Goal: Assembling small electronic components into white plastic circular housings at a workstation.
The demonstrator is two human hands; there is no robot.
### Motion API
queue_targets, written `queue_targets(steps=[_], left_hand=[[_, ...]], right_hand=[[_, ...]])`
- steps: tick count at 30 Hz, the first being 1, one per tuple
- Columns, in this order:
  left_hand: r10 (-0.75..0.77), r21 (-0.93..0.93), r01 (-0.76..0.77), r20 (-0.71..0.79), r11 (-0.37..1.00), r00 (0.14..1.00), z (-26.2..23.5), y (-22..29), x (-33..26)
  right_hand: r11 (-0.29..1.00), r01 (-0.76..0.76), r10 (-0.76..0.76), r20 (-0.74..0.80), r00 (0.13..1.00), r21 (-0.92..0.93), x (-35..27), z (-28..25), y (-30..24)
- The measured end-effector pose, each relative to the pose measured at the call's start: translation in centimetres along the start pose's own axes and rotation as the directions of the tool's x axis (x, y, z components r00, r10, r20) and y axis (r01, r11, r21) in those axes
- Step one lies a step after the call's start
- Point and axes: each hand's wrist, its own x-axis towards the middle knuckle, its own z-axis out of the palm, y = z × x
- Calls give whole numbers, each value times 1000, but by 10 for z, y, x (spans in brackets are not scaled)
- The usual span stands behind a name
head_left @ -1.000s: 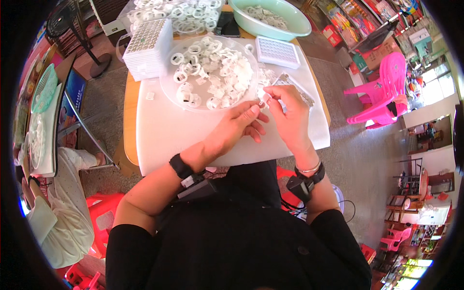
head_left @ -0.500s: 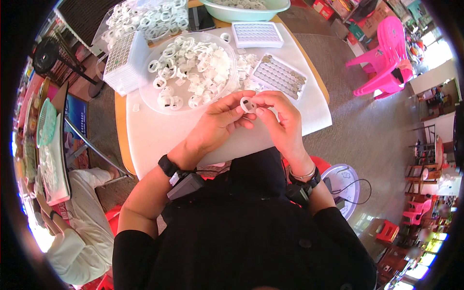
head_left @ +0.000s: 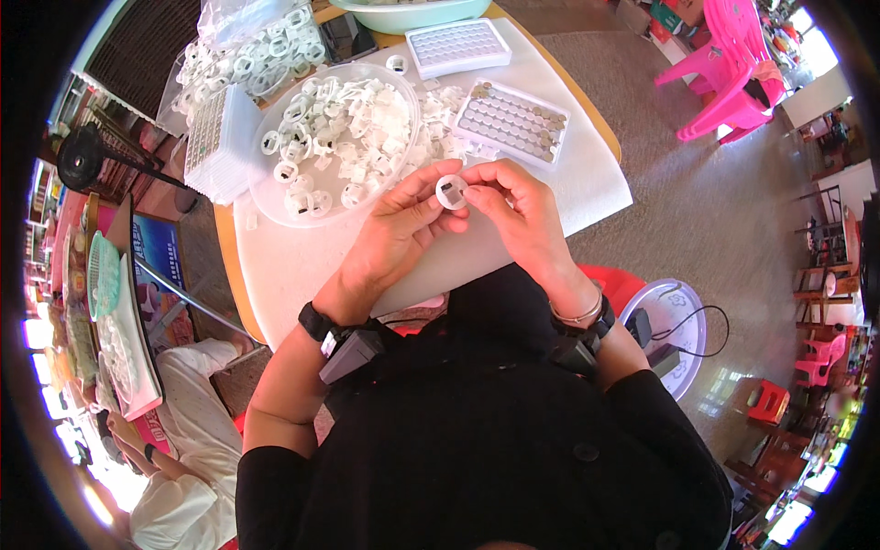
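Observation:
Above the near part of the table, a small round white plastic part with a dark rectangular opening faces up. My left hand pinches it from the left between thumb and fingers. From the other side, the thumb and bent fingers of my right hand close on its right edge. Just beyond my hands lies a large clear round tray heaped with loose white plastic parts. A white tray with rows of round pockets stands past my right hand, small pieces sitting in some pockets.
A second pocketed tray lies farther back. At the left stands a stack of white trays, beside a bin of white rings. A pale green basin is at the far edge. Another person sits at left; pink chairs stand right.
The view has shifted slightly, so the table items appear farther left. Between my fingers the round part has turned, and its face with the dark opening shows more fully.

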Motion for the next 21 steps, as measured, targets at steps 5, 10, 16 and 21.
queue_targets(steps=[5,10,16,21], left_hand=[[-19,-16,18,-37,1000,999,0,0,0],[-55,-62,53,-26,997,998,0,2,2],[-58,-44,55,-77,998,995,-8,0,1],[-96,-66,95,-13,993,995,-5,3,2]], right_hand=[[1000,14,-14,-1,1000,-6,-1,2,-3],[992,-76,74,17,997,99,-3,0,-9],[988,-133,129,50,990,74,-3,-1,-10],[991,-85,77,81,994,99,-2,2,-25]])
